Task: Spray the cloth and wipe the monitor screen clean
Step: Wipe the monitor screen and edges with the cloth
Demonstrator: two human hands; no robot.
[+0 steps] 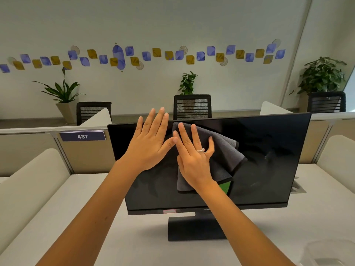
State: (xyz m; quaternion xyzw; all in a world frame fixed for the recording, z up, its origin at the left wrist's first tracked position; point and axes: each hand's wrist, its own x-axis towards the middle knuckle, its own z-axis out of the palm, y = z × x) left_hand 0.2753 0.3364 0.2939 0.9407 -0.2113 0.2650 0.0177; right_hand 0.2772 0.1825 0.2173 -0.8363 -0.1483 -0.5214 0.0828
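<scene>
Head view: my right hand (194,156) lies flat, fingers straight, pressing the grey cloth (221,160) against the monitor screen (269,150) for even wiping pressure. At its nine o'clock, my left hand (151,143) rests flat, gripping nothing, probably steadying the panel.

Clear object (326,253) bottom right blurred, cut by edge; monitor (269,150) brand lettering half hidden by forearm.

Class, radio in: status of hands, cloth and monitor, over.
Right hand open, pressing grey cloth flat on monitor screen. Left hand open, flat against screen's upper left. Nothing in the way.
</scene>
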